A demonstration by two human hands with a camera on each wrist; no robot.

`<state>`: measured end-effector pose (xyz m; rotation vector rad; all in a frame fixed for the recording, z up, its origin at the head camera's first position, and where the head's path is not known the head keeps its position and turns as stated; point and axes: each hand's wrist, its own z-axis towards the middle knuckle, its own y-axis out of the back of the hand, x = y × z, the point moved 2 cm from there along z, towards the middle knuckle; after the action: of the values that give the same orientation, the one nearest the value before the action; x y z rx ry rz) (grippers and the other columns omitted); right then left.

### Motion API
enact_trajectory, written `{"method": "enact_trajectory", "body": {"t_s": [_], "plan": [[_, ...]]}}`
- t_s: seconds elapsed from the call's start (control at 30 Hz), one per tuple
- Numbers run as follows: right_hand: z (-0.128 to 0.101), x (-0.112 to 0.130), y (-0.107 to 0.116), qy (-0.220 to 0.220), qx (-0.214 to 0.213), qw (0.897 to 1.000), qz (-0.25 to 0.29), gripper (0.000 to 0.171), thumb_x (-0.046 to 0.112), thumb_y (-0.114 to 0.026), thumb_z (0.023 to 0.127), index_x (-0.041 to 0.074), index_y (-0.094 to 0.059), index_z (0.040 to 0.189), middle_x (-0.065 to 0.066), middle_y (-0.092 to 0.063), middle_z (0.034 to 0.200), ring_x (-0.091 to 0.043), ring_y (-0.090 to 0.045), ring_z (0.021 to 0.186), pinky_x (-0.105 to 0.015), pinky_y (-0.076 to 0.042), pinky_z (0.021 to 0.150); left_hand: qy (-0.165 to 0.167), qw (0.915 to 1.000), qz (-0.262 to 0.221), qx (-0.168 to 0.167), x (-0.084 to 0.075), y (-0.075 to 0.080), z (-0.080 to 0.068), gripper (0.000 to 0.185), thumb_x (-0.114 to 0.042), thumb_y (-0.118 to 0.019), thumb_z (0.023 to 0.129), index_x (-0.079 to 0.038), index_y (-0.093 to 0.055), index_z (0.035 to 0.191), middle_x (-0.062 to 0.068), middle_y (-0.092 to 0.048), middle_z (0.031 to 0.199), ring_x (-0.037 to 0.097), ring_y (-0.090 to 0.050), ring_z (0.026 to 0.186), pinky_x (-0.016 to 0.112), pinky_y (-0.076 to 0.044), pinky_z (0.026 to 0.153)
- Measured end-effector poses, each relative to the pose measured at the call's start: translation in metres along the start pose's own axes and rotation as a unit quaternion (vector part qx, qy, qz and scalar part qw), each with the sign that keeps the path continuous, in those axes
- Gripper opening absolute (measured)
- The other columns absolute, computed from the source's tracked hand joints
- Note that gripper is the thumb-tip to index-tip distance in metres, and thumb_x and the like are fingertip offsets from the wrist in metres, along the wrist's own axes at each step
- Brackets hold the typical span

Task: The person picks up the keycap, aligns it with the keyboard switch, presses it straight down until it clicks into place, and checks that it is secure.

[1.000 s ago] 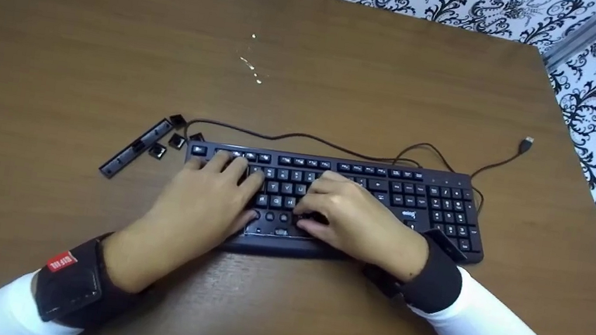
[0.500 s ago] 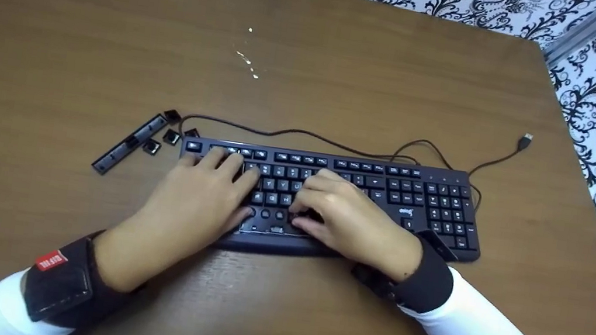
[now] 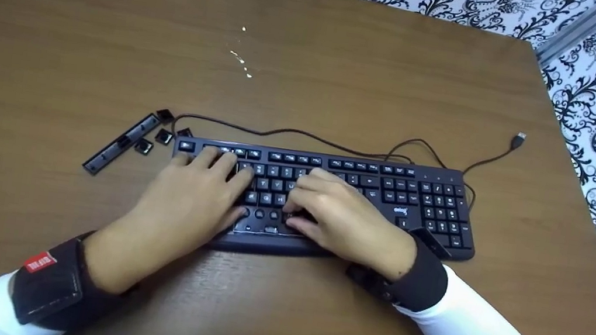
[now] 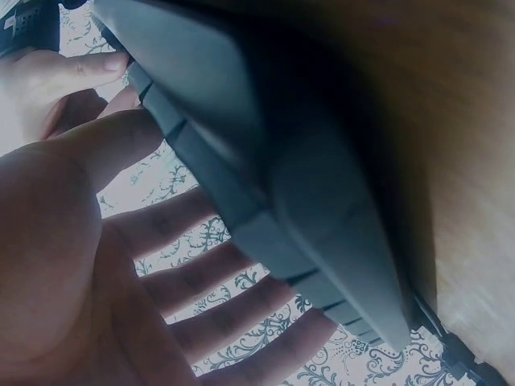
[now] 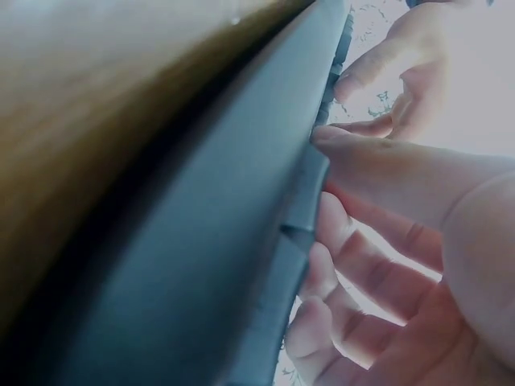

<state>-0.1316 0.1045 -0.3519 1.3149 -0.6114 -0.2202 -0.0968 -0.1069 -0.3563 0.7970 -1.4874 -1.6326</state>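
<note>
Left hand (image 3: 193,199): lies palm down on the left part of the keyboard (image 3: 417,203), fingers spread and nearly straight across the upper key rows, thumb at the bottom row; it grips nothing.
Right hand (image 3: 346,219): rests on the middle of the keyboard, fingers bent onto the keys, thumb by the bottom row; it clasps nothing that shows.
Left wrist view: left hand (image 4: 72,265) is open, its fingers (image 4: 201,277) fanned over the front edge of the keyboard (image 4: 241,145).
Right wrist view: right hand (image 5: 418,241) has a fingertip against the edge of the keyboard (image 5: 217,265).
Keyboard: black, flat on the brown counter (image 3: 59,25), near the person, both hands on it.
Cable (image 3: 291,134): runs behind the keyboard to a plug (image 3: 519,138) lying free at the right.
Loose keys: a long black bar (image 3: 121,142) and small caps (image 3: 163,137) lie on the counter just left of the keyboard.
Wrists: dark straps (image 3: 49,287) over white sleeves.
</note>
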Motion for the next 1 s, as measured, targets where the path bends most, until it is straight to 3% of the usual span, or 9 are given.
{"method": "enact_trajectory", "body": {"t_s": [0.57, 0.8, 1.0], "plan": [[0.0014, 0.0056, -0.0012, 0.006, -0.001, 1.0, -0.004, 0.01, 0.013, -0.075, 0.088, 0.01, -0.066, 0.087, 0.0, -0.062, 0.088, -0.017, -0.054, 0.084, -0.03, -0.051, 0.075, 0.001, 0.9999, -0.003, 0.011, 0.0011, 0.0018, -0.0011, 0.056, -0.051, -0.065, 0.092, -0.01, -0.06, 0.131, 0.017, -0.064, 0.122, 0.037, -0.062, 0.113, 0.056, -0.056, 0.09], [0.0038, 0.0044, -0.0024, 0.008, 0.001, 1.0, -0.004, 0.01, 0.013, -0.077, 0.087, 0.009, -0.067, 0.086, 0.0, -0.065, 0.087, -0.018, -0.055, 0.082, -0.029, -0.051, 0.074, 0.002, 0.9999, 0.011, -0.009, 0.0018, 0.0022, -0.0026, 0.054, -0.05, -0.067, 0.091, -0.01, -0.062, 0.128, 0.015, -0.065, 0.118, 0.036, -0.063, 0.109, 0.055, -0.057, 0.087], [0.0005, 0.0036, -0.0032, 0.006, 0.002, 1.0, -0.005, 0.01, 0.012, -0.077, 0.086, 0.009, -0.067, 0.086, -0.001, -0.067, 0.087, -0.019, -0.056, 0.082, -0.031, -0.051, 0.075, -0.002, 1.0, 0.009, -0.002, 0.0004, 0.0011, -0.0009, 0.055, -0.05, -0.065, 0.092, -0.01, -0.061, 0.13, 0.016, -0.065, 0.12, 0.036, -0.062, 0.112, 0.056, -0.057, 0.088]]}}
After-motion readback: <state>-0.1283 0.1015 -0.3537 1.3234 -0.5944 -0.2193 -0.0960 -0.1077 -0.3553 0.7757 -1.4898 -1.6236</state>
